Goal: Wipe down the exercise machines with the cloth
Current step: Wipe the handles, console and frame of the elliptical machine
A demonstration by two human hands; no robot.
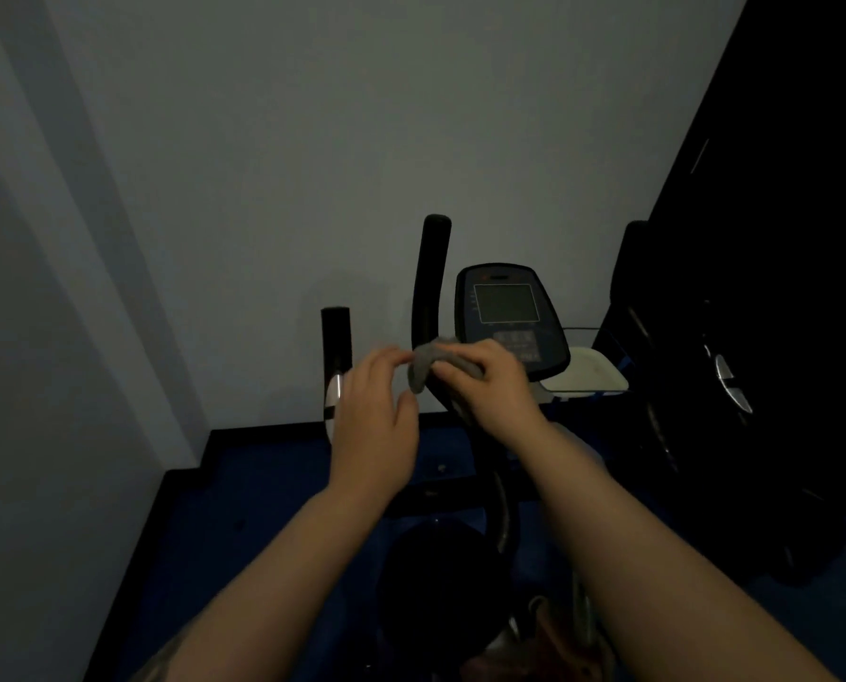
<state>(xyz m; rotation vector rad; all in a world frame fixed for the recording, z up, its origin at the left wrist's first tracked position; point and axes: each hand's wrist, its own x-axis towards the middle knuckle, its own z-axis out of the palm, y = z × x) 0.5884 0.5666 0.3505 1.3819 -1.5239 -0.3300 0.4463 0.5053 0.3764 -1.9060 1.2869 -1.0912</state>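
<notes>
at the far left a pale wall point(214, 189) is seen, and just right of it the short black handlebar point(335, 337) of the exercise machine stands upright above the dark blue floor point(243, 524). the left hand point(371, 415) is held in front of that bar with its fingertips pinched on one end of the grey cloth point(423, 369), while the other end is gripped by the curled fingers of the right hand point(494, 386), so the cloth is bunched between both hands against the tall curved handlebar point(430, 278). further right the console point(507, 312) with its grey screen is seen, then a white tray point(585, 371) and a dark machine point(725, 366) at the edge.

Bare forearms; no sleeves; ringless hands point(376, 415)
</notes>
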